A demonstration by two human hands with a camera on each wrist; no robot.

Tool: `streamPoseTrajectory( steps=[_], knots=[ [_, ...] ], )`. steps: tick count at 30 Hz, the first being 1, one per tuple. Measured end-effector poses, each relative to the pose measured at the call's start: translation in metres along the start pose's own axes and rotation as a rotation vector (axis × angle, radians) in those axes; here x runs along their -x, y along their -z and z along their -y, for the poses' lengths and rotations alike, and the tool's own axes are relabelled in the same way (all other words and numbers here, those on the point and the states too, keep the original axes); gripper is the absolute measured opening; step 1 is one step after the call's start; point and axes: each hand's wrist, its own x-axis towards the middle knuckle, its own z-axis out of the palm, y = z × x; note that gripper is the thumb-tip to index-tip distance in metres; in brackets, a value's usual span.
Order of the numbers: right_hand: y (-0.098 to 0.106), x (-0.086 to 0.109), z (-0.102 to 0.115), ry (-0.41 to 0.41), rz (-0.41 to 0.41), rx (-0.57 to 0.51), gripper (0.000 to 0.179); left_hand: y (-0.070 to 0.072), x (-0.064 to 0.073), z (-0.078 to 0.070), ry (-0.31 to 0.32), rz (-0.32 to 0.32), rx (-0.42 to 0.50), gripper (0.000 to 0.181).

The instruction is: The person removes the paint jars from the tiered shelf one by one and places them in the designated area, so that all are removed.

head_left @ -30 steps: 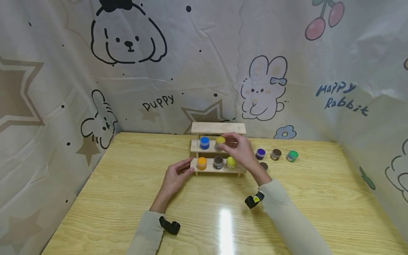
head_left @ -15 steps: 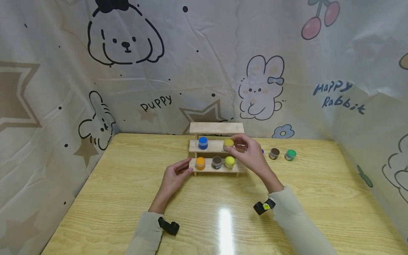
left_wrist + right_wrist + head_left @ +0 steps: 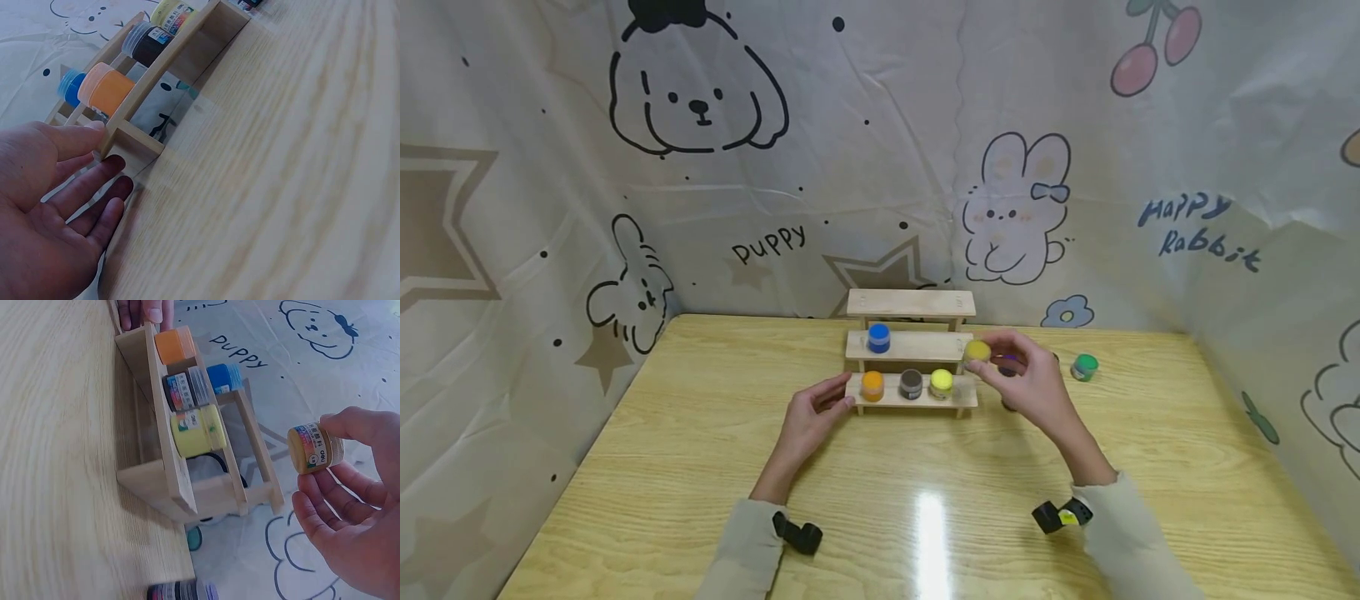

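Blocking part of the view beyond the right end of the wooden rack (image 3: pixel 917 346), the right hand (image 3: pixel 1030 379) covers much of a purple jar (image 3: pixel 1009 363); around it show only a dark sliver (image 3: pixel 1056 358) farther from the rack and a lower sliver (image 3: pixel 1008 406), both too little to identify. Past the rack's right end in the right wrist view, a dark jar (image 3: pixel 178 591) is cut off by the lower edge. The lemon jar (image 3: pixel 170 15) on the rack's lowest shelf is cropped in the left wrist view.

Under the rack lies a wood-grain table (image 3: pixel 850 517), with a streak of glare in front of the rack. Behind the rack and to both sides hangs a pale sheet (image 3: pixel 865 183) printed with animals and stars. Left of the lemon jar on the rack's lowest shelf stand an orange jar (image 3: pixel 873 386) and a dark grey jar (image 3: pixel 912 384); a blue jar (image 3: pixel 878 338) is on its middle shelf. A green jar (image 3: pixel 1084 367) stands well right of the rack.

Just off the right end of the rack's middle shelf, an ochre jar (image 3: pixel 977 352) is pinched between the right hand's thumb and fingertips. Across the rack from it, the left hand (image 3: pixel 808 421), fingers relaxed and parted, touches the lowest shelf's left end; how firmly, I cannot tell.
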Motion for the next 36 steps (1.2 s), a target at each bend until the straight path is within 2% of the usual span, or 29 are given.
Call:
streamPoseTrajectory(
  steps=[2,5,12,24,36],
  knots=[
    [0.005,0.005,-0.001,-0.006,-0.011,-0.003,0.037,0.0,-0.001,0.002,-0.005,0.0,-0.004,0.043],
    [0.013,0.011,-0.003,-0.011,-0.022,-0.014,0.039,-0.001,-0.006,0.018,-0.01,-0.015,-0.007,0.043],
    [0.028,0.023,-0.008,-0.003,-0.047,-0.008,0.039,0.0,-0.006,0.02,-0.008,-0.027,-0.02,0.042],
    [0.049,0.036,-0.02,-0.016,-0.116,0.076,0.037,-0.001,-0.007,0.02,0.006,-0.023,-0.014,0.043],
    [0.06,0.04,-0.047,-0.104,-0.119,0.091,0.039,0.0,-0.007,0.02,0.006,-0.024,-0.018,0.043]
  ],
)
